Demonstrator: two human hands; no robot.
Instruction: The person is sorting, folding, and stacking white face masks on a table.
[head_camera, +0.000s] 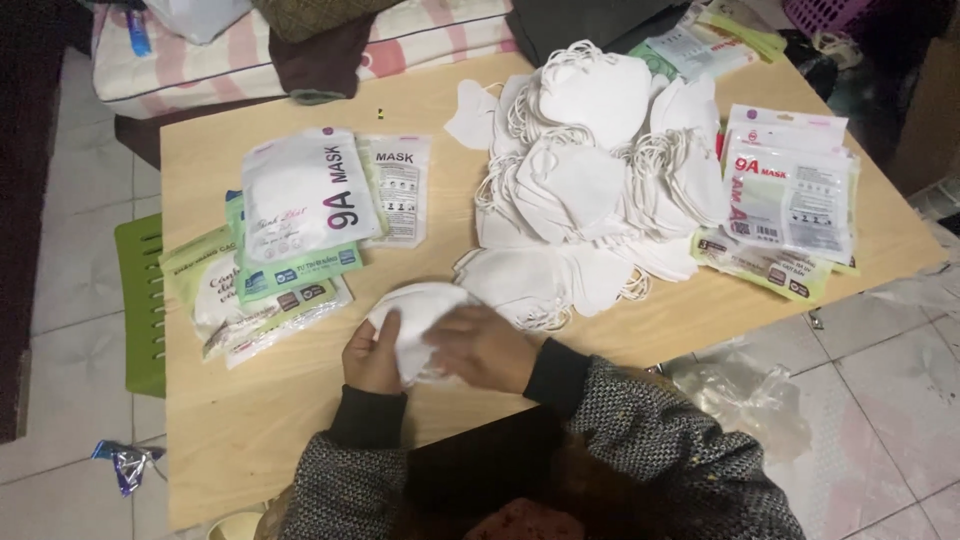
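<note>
Now both hands on one white mask (415, 310), low on the wooden worktop (250, 420), just in front of the body. Left hand (372, 358) under the mask's left edge, fingers curled and pinching the fabric. Right hand (482, 348) laid over the right side, fingers pressed together on top, hiding part of the mask.

At 1 o'clock from the hands, touching distance: a big heap of loose white masks (590, 170) with tangled ear loops, its nearest flat ones just beside the held mask. At 10 o'clock: a fan of packaged masks (300, 200) in white and green pouches, overlapping, one slim clear pouch (397, 188) at their right edge. At 2 o'clock, well apart: a second stack of printed pouches (790, 190) near the worktop's right edge.

Beyond the worktop at 12 o'clock: a striped pink-and-white cushion (420, 40) with dark cloth over it. At 9 o'clock: a green plastic stool (140, 300) on the tiled floor. At 4 o'clock: crumpled clear plastic (745, 395) on the floor. Nothing between hands and heap but bare wood.
</note>
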